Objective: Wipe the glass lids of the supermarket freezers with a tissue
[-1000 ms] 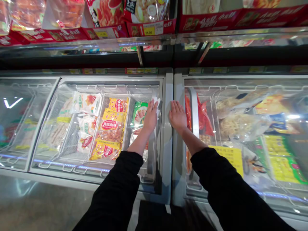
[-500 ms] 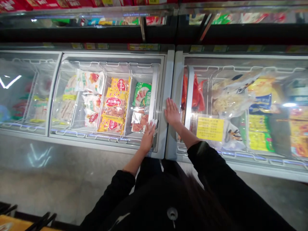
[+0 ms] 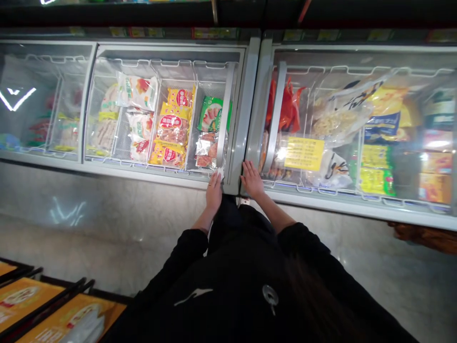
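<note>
My left hand [image 3: 213, 193] is at the front edge of the left chest freezer [image 3: 157, 175], near its right corner. Under its fingertips a crumpled white tissue [image 3: 221, 172] pokes out, pressed against the rim. My right hand [image 3: 253, 180] lies flat on the front left corner of the neighbouring chest freezer [image 3: 357, 202], fingers stretched out and holding nothing. Beneath the left glass lid are a green packet [image 3: 210, 113], yellow packets [image 3: 171, 126] and white bags [image 3: 137, 90] in wire compartments. A yellow notice [image 3: 304, 153] sits by the right freezer's front left part.
Dark shelving with price labels [image 3: 214, 33] runs behind the freezers. Orange-yellow boxes [image 3: 30, 302] in black racks stand at the lower left. Grey shiny floor [image 3: 117, 214] lies between. A brown object [image 3: 423, 237] shows under the right freezer's edge.
The view has tilted down, so the freezers sit higher in it. My left hand has slid toward the front rim with the tissue. My right hand has moved nearer the front corner.
</note>
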Tool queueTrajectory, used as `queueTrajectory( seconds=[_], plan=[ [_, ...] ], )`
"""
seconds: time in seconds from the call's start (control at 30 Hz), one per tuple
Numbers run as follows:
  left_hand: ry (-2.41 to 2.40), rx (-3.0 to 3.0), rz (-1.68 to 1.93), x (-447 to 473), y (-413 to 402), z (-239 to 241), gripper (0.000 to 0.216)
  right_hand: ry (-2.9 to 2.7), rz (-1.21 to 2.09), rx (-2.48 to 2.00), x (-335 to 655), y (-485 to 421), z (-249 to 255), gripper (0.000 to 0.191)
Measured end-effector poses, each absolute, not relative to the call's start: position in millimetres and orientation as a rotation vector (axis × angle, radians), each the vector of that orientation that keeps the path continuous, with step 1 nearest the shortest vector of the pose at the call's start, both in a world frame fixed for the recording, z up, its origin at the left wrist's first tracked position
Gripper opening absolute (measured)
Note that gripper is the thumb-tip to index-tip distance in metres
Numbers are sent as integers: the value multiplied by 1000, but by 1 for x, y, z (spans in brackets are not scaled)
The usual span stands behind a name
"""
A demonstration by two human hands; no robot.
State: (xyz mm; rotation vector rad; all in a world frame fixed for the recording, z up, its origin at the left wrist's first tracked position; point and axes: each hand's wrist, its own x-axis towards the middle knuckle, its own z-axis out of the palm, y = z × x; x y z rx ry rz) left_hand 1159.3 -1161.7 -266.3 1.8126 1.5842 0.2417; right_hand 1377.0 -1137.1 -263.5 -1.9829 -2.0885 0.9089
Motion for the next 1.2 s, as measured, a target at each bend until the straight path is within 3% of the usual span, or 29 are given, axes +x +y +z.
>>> queueTrajectory(
  seconds=[0.17, 0.3, 0.43, 0.57, 0.83, 1.03, 1.2],
  plan=[
    [1521, 1851, 209, 1188, -1182, -275, 73, -2048, 910, -1963, 1367, -1170, -271, 66],
    [1361, 1900, 165, 1145, -1171, -265, 68, -2003, 976, -1923, 1369, -1191, -272, 66],
    [1568, 1837, 230, 1111, -1164, -261, 78, -1970, 1012, -1898, 1370, -1206, -272, 67],
    [1674, 1757, 353, 1150, -1181, -278, 87, -1873, 1022, -1867, 1362, -1211, -277, 68],
    [1475, 1680, 599, 1194, -1197, -289, 85, -1504, 1024, -1844, 1335, -1206, -298, 66],
    [1065, 1806, 569, 1182, -1176, -267, 102, -1306, 962, -1868, 1318, -1186, -304, 52],
    [1398, 1916, 545, 1146, -1134, -265, 77, -1307, 808, -1897, 1328, -1163, -288, 54]
  ],
)
